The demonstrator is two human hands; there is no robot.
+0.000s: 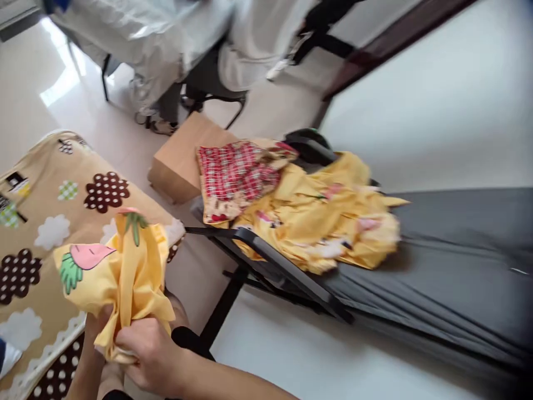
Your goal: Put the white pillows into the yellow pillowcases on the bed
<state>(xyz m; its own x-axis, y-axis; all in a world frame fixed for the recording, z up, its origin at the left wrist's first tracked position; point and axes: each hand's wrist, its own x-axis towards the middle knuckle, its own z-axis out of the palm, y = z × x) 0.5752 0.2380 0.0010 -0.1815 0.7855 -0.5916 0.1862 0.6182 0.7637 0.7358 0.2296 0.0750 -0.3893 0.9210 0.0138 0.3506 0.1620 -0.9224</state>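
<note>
A bunched yellow cloth [137, 278] with pink and green fruit-like prints is held up at the lower left. My right hand [150, 350] is closed around its gathered lower part. Behind the folds, my left hand [102, 322] grips the same cloth from the other side; most of its fingers are hidden. Just beyond both hands lies a tan table cover [83, 222] with brown dotted flowers and white clouds. To the right, a heap of similar yellow fabric [316, 216] rests on a grey reclining chair [458, 239], with a red checked cloth [237, 172] at its left end.
A cardboard box [187, 155] stands on the floor beyond the chair. The chair's black armrest [291, 272] juts out near my right hand. At the back, people in white clothing [154, 50] sit on black-legged chairs. A white wall panel [437, 111] lies to the right.
</note>
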